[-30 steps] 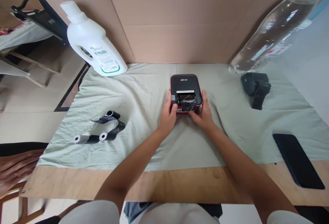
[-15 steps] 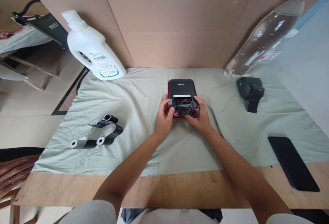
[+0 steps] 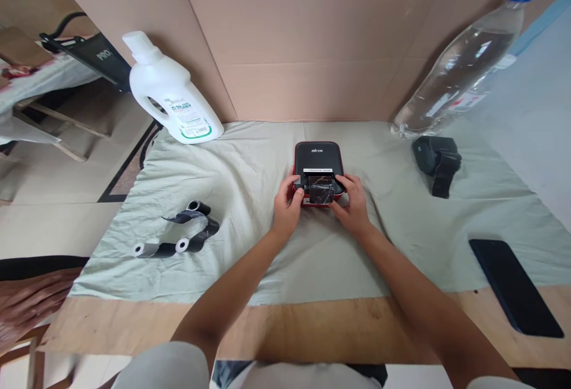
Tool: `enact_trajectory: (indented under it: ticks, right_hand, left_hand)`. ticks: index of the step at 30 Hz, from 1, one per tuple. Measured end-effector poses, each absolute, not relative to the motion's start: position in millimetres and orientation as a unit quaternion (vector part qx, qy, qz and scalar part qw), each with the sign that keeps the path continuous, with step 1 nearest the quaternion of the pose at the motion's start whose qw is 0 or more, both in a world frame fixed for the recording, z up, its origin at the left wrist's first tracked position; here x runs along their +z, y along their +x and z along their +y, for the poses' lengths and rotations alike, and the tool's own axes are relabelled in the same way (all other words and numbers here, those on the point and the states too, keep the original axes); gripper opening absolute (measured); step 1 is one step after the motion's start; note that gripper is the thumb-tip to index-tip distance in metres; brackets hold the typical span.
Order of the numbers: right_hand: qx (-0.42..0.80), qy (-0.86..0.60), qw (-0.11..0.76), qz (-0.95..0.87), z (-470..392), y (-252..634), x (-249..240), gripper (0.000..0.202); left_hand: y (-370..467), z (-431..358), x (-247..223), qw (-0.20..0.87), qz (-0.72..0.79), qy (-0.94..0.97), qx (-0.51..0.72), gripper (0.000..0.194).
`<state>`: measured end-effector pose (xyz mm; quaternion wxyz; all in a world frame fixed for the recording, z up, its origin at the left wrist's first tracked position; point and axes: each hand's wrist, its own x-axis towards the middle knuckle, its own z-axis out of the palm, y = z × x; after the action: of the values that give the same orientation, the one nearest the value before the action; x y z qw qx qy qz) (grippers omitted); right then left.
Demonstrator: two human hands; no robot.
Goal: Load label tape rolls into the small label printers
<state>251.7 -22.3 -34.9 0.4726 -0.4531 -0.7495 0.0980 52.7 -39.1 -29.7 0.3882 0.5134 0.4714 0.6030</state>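
A small black label printer (image 3: 318, 157) with a red rim lies on the cloth in the middle. A shiny black strip (image 3: 322, 190) hangs over its near side, below a narrow white label. My left hand (image 3: 286, 206) grips the printer's near left corner, thumb on the front and fingers along the side. On the opposite corner, my right hand (image 3: 353, 203) is closed around the edge, with a finger on top and the thumb low by the strip. Part of the printer's sides is hidden behind my fingers.
Several black rolls (image 3: 190, 245) with loose tails lie left. A white detergent bottle (image 3: 178, 100) and a large water bottle (image 3: 464, 62) lean on the cardboard (image 3: 303, 91). A black device (image 3: 437, 160) and a phone (image 3: 515, 288) lie right. Another person's hand (image 3: 38, 297) rests far left.
The whole view has shifted slightly to the right and down. Both hands keep their hold on the printer; my right fingers have shifted slightly at its edge.
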Motion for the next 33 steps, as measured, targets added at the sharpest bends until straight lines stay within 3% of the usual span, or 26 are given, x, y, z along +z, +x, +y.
enact_trajectory:
  ticks: [10, 14, 21, 28, 33]
  right_hand:
    - [0.107, -0.447, 0.478, -0.748, -18.5, 250.4, -36.2, 0.069]
    - [0.095, -0.435, 0.485, -0.753, -16.6, 251.2, -35.2, 0.066]
    - [0.095, -0.434, 0.481, -0.756, -17.0, 251.9, -31.2, 0.061]
    - [0.098, -0.456, 0.464, -0.753, -17.4, 253.0, -34.3, 0.062]
    - [0.093, -0.434, 0.471, -0.762, -17.3, 254.2, -33.0, 0.055]
  left_hand:
    - [50.6, -40.5, -29.9, 0.325, 0.502, 0.553, 0.580, 0.036]
    - [39.8, -32.2, -24.2, 0.321, 0.486, 0.585, 0.564, 0.035]
    - [26.6, -23.1, -20.2, 0.338, 0.498, 0.617, 0.507, 0.016]
    - [27.4, -22.9, -22.1, 0.342, 0.523, 0.623, 0.470, 0.017]
    - [30.0, -25.3, -23.4, 0.280, 0.486, 0.662, 0.497, 0.025]
